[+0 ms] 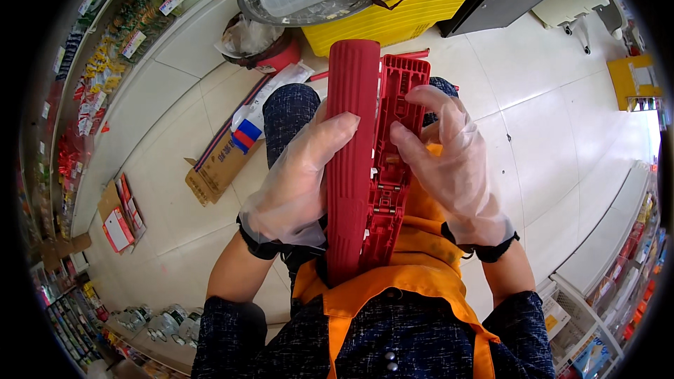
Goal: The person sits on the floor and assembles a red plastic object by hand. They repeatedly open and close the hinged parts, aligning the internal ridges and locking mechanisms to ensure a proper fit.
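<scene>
A long red plastic housing (354, 189) stands lengthwise in front of my body, its lower end against my orange apron (428, 267). Its left side is a ribbed, rounded cover; the right side shows an inner face with slots, ribs and small metal pins. My left hand (295, 175), in a clear plastic glove, is closed round the ribbed side with its thumb on top. My right hand (453, 161), gloved likewise, grips the slotted side, thumb and index finger bent onto its upper part. The other right fingers are partly hidden behind it.
Ahead stand a yellow crate (393, 21) with a metal tray (256, 0) on it, and a red bucket (270, 56). Flattened cardboard (221, 172) lies on the floor at left. Stocked shelves (105, 91) line the left side; more shelving (611, 274) stands at right.
</scene>
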The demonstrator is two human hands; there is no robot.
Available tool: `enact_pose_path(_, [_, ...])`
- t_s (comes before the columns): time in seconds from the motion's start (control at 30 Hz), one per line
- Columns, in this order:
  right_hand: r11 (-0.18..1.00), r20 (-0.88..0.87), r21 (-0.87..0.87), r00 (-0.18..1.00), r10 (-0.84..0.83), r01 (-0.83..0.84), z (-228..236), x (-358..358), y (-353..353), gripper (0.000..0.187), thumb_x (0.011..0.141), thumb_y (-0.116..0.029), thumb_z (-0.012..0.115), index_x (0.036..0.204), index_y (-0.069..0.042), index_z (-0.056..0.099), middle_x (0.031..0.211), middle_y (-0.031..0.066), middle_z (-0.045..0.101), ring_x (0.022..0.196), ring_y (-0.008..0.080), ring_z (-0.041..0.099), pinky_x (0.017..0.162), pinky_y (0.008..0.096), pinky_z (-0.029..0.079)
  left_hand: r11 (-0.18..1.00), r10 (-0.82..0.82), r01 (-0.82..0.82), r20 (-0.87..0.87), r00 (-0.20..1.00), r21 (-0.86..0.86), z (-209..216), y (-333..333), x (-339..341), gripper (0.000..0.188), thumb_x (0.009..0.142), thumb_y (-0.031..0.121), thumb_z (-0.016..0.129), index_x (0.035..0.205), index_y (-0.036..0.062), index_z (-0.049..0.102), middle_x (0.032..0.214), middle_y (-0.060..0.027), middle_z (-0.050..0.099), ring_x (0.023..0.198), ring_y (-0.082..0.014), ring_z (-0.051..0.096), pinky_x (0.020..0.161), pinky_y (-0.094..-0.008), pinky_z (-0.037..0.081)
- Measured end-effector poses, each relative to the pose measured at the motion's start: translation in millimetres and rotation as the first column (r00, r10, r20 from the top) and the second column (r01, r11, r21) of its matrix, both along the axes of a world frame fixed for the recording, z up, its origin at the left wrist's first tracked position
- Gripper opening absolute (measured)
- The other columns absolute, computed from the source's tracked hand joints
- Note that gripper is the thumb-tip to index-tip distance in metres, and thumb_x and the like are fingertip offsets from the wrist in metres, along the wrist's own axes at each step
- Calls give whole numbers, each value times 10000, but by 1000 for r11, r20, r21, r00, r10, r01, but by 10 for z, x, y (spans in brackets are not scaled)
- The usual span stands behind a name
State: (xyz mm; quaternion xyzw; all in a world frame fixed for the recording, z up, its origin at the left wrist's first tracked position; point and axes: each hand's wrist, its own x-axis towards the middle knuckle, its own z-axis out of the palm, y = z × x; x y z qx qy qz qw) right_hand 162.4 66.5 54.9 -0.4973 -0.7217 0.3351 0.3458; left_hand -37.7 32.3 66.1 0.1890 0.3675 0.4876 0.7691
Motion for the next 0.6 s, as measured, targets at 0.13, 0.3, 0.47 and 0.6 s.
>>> enact_pose_path(0.13, [988, 289, 125, 956, 54, -94, 163, 32, 25, 375, 937, -237, 763, 1245, -109, 591, 1109, 139, 672, 795, 307, 718, 656, 364, 600, 1000, 12, -12, 46, 999, 0, -49, -18, -6, 570, 1075, 368, 528, 1501, -4, 462, 1429, -183, 579, 1295, -268, 599, 1117, -430, 496])
enact_pose_path(0.3, [990, 382, 70, 920, 89, -125, 276, -10, 4, 300, 945, -221, 740, 1166, -89, 585, 1058, 167, 675, 814, 364, 716, 650, 413, 593, 999, -41, 41, 0, 999, 20, 56, -41, -33, 567, 1063, 267, 570, 1569, 74, 404, 1437, -59, 570, 1318, -139, 548, 1135, -341, 445])
enact_pose_path(0.47, [994, 332, 1, 938, 104, -110, 314, -41, 39, 263, 925, -122, 759, 1126, -45, 607, 1007, 155, 682, 805, 323, 727, 687, 382, 593, 999, -36, 37, -42, 998, 16, 39, -77, -48, 551, 1070, 255, 561, 1564, 62, 413, 1427, -57, 574, 1312, -128, 540, 1147, -312, 411])
enact_pose_path(0.6, [989, 352, -14, 925, 142, -147, 316, -36, 61, 224, 921, -81, 751, 1067, -35, 587, 943, 153, 655, 841, 331, 714, 675, 385, 581, 1000, -9, 9, -13, 1000, 14, 25, -95, -41, 533, 1073, 253, 561, 1552, 62, 426, 1413, -51, 580, 1300, -121, 542, 1142, -312, 412])
